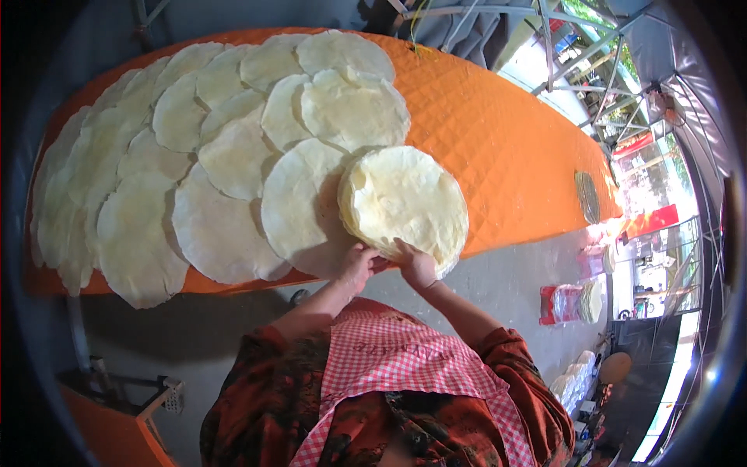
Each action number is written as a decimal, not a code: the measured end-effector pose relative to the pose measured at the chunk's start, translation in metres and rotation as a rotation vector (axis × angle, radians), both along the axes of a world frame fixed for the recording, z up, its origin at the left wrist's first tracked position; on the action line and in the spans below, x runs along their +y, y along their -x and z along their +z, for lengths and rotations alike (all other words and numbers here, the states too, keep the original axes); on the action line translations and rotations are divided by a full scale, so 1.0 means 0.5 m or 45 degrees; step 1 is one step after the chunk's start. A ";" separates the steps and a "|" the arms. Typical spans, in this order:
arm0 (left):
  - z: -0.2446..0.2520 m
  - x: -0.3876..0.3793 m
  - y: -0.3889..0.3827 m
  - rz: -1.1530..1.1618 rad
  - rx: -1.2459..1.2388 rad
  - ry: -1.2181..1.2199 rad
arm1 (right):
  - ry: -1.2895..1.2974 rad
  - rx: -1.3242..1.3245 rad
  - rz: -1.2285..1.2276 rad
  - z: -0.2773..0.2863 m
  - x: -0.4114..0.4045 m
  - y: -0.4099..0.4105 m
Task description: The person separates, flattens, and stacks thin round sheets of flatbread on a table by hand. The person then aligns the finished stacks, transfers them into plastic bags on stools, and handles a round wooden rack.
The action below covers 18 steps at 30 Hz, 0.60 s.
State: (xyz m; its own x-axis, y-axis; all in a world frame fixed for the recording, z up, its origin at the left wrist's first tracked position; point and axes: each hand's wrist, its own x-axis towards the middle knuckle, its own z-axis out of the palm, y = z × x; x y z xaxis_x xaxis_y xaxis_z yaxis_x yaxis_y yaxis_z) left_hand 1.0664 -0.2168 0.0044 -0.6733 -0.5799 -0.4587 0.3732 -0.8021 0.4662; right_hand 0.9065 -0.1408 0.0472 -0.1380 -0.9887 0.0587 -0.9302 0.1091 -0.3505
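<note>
A stack of thin round flatbreads (408, 201) lies at the near edge of the orange quilted table cover (502, 157). Both hands are at the stack's near rim. My right hand (417, 265) grips that rim, thumb on top and fingers hidden underneath. My left hand (360, 265) is just beside it, its fingertips at the stack's lower edge; what they hold, if anything, is not clear. Left of the stack, many single flatbreads (303, 204) lie spread in overlapping rows, and some hang over the near edge (143, 245). One (356, 108) lies just beyond the stack.
A round dark mat or disc (587, 197) lies at the table's right end. On the floor to the right, a red stool (548, 305) stands by another pile of pale rounds (590, 302). An orange-topped piece of furniture (111, 426) with a metal frame is at lower left.
</note>
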 end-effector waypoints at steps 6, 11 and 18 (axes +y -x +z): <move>-0.009 -0.079 -0.069 0.505 -0.372 0.797 | -0.069 0.279 -0.203 0.325 -0.273 0.103; -0.058 -0.167 -0.289 0.887 -1.541 1.278 | 0.307 0.670 0.140 0.410 -0.255 -0.057; -0.079 -0.210 -0.351 0.397 -1.509 0.964 | -0.195 0.339 0.201 0.005 -0.203 -0.267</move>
State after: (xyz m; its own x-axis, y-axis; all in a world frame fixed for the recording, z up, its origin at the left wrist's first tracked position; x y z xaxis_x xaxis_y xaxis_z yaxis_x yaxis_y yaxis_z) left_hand 1.2420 -0.3216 -0.0352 0.0768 -0.9826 -0.1689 -0.4175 -0.1855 0.8895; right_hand 1.0401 -0.2422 0.0495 0.0174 -0.9967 -0.0790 -0.9964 -0.0107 -0.0841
